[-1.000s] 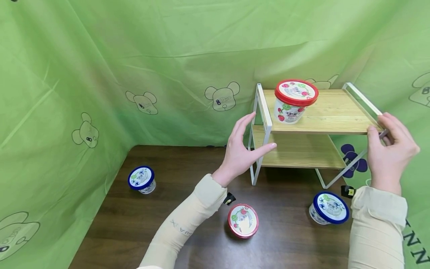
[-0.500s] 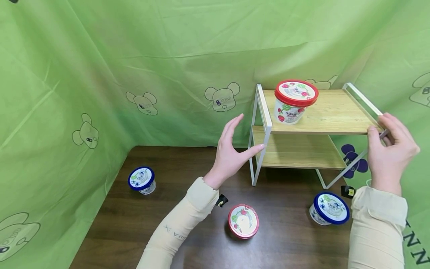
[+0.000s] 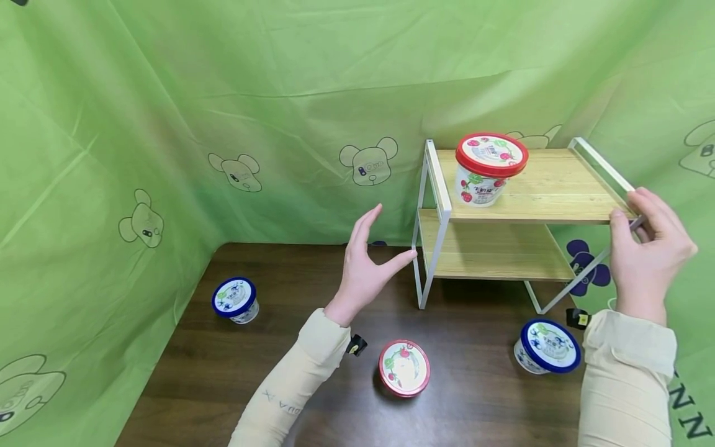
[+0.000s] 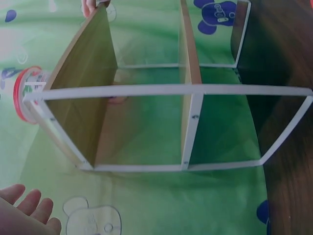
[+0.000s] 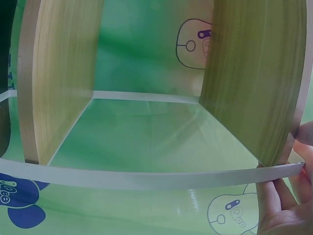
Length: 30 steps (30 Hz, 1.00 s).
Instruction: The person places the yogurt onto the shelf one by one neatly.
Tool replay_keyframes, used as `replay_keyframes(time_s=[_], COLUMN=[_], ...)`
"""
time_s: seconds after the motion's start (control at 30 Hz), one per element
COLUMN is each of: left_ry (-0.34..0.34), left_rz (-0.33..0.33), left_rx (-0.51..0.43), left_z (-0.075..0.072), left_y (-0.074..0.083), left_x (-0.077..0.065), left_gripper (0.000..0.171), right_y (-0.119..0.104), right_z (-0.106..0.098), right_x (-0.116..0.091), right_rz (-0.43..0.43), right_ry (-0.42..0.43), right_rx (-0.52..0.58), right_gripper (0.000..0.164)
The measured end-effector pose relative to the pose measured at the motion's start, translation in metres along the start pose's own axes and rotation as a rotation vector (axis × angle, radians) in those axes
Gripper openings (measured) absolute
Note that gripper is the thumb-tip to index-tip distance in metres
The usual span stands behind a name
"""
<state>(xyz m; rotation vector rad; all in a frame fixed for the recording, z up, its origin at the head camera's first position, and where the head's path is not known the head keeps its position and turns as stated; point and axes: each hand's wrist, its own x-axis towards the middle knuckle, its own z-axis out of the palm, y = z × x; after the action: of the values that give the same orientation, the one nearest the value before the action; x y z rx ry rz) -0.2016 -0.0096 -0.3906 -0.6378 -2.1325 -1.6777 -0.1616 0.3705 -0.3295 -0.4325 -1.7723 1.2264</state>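
Note:
A two-tier rack (image 3: 564, 189) with pale wooden boards and a white metal frame stands at the right of the table in the head view. My right hand (image 3: 650, 257) grips its front right upper corner, thumb at the board's front edge and fingers around the frame. On the top board, toward the left, sits a red-lidded tub (image 3: 481, 188) with berry pictures, upright. To the left of the rack my left hand (image 3: 360, 270) hangs in the air, fingers spread, holding nothing. The left wrist view has part of that hand (image 4: 30, 213) below the tub.
On the dark wooden table (image 3: 458, 397) are a tub with a red lid (image 3: 404, 368) at front centre, a blue-lidded tub (image 3: 547, 346) at right and another blue-lidded tub (image 3: 236, 299) far left. A green printed cloth (image 3: 268, 105) hangs behind and around.
My left hand has drawn away from the rack's left side, moving left and slightly down. The right hand, the rack and the tubs stay in place.

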Motion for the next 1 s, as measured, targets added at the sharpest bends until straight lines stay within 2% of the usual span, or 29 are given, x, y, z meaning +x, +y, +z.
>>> replay_keyframes(time_s=[0.27, 0.47, 0.6, 0.73, 0.9, 1.0], left_ry=[0.080, 0.126, 0.157, 0.216, 0.281, 0.312], left_rz=[0.010, -0.009, -0.021, -0.035, -0.090, -0.135], left_rx=[0.031, 0.040, 0.052, 0.062, 0.065, 0.069], left_z=[-0.022, -0.043, -0.059, -0.078, -0.101, -0.114], left_y=[-0.012, -0.021, -0.028, -0.035, -0.041, -0.031], left_x=[-0.005, -0.011, -0.014, -0.016, -0.020, -0.023], left_gripper=[0.089, 0.087, 0.087, 0.085, 0.085, 0.082], right_y=[0.002, 0.005, 0.006, 0.006, 0.002, 0.001], right_z=[0.000, 0.000, -0.001, -0.002, -0.002, -0.002], right_x=[0.004, 0.005, 0.005, 0.004, 0.002, 0.000], right_rz=[0.027, 0.033, 0.015, 0.008, 0.011, 0.004], right_ry=[-0.033, -0.034, -0.025, -0.024, -0.019, -0.016], right_rx=[0.011, 0.011, -0.004, -0.010, 0.007, 0.007], right_gripper=[0.033, 0.033, 0.033, 0.033, 0.032, 0.032])
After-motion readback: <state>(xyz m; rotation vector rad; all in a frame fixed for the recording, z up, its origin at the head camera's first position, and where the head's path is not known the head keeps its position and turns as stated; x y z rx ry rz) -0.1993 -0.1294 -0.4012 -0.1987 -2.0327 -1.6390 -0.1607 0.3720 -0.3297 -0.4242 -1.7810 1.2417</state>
